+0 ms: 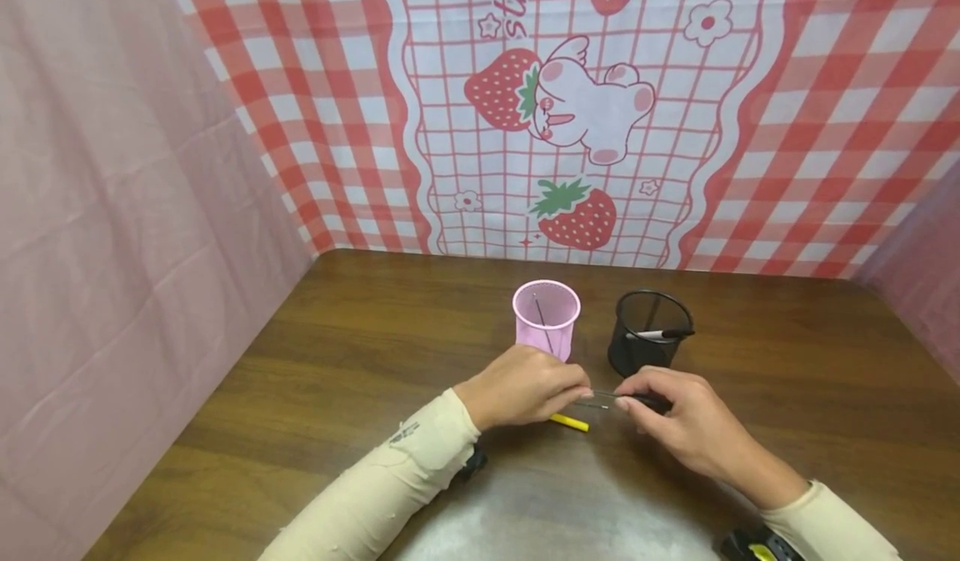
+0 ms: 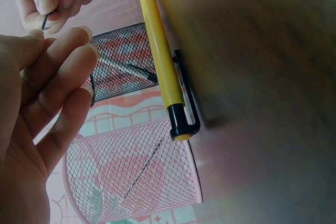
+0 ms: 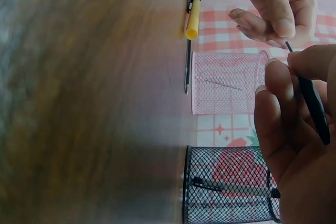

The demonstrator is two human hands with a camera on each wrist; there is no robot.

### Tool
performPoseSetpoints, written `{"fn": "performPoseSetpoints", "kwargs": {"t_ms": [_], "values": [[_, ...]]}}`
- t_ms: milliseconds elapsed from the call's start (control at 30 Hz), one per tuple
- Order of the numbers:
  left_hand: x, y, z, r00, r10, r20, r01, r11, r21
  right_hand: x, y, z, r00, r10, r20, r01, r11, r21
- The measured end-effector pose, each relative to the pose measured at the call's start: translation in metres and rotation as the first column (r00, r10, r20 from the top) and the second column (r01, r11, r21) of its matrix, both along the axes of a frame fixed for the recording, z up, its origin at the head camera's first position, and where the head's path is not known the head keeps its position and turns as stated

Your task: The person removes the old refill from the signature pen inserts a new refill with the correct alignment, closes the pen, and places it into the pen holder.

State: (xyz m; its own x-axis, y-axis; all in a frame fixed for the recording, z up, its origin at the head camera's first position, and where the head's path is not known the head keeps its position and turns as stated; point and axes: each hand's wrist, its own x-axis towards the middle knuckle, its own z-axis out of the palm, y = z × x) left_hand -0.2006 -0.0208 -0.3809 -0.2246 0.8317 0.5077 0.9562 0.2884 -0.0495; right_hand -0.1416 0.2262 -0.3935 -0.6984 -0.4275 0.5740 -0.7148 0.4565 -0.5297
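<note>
My right hand (image 1: pixel 690 423) pinches a black pen-shaped handle (image 3: pixel 314 109) with fingers and thumb. A thin metal shaft (image 1: pixel 604 393) runs from it to my left hand (image 1: pixel 525 382), whose thumb and fingertips pinch its other end. Below the left hand lies a yellow pen-shaped barrel (image 2: pixel 161 51) with a black clip. Beside it on the table is a thin metal rod (image 3: pixel 188 69) with a flattened tip. Just behind the left hand stands a pink mesh cup (image 1: pixel 527 336) holding a thin dark rod (image 1: pixel 543 321). The left fingers hide part of the shaft.
A black mesh cup (image 1: pixel 628 357) stands behind the right hand, with a grey-and-black pen (image 1: pixel 660 335) leaning in it. The brown wooden table (image 1: pixel 360 336) ends at a strawberry-patterned cloth (image 1: pixel 577 111) behind. A pink curtain (image 1: pixel 112 211) hangs on the left.
</note>
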Motion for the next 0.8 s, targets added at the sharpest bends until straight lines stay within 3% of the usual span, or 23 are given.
{"fn": "performPoseSetpoints", "kwargs": {"t_ms": [233,800], "values": [[-0.0002,-0.0013,0.0002,1.0,0.008,-0.013,-0.008,1.0,-0.004,-0.0002,-0.0009,0.0012,1.0,0.008,0.008,-0.008,1.0,0.007],[-0.0048,-0.0073,0.0023,0.998,-0.007,0.057,0.007,1.0,0.001,-0.0001,0.003,0.0034,1.0,-0.019,-0.014,0.02,0.999,0.031]]}}
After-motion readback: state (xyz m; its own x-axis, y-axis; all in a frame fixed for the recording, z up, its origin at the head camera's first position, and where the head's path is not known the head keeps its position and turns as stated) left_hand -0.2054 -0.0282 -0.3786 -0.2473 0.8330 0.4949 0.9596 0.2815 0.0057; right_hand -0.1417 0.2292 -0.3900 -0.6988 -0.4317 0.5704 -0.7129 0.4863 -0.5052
